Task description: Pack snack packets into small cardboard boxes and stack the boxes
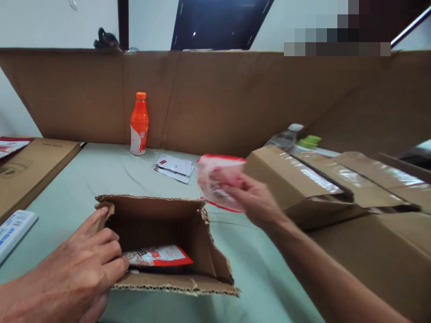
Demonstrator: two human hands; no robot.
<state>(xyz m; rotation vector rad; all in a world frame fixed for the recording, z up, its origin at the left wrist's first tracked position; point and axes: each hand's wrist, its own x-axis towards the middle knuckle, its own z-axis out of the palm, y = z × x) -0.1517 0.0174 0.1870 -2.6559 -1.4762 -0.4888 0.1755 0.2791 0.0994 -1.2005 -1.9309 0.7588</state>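
Note:
An open cardboard box (161, 283) with torn, ragged edges lies on the pale green cloth in front of me. My left hand (90, 260) grips its left wall, fingers curled over the rim. Inside the box rests a red-and-white printed packet (168, 256), partly hidden by the box's shadow and my fingers. To the right of the box and above it, my right hand (251, 190) is closed on a partly clear plastic packet (215, 193) with red edges. That packet is blurred by motion, and its print cannot be read.
An orange bottle (139, 128) stands against a tall cardboard panel (218, 98). White flat packets (175, 166) lie before it. Several taped boxes (289, 175) fill the right side. At left are a large flat carton (37, 166) and a white power strip (15, 229).

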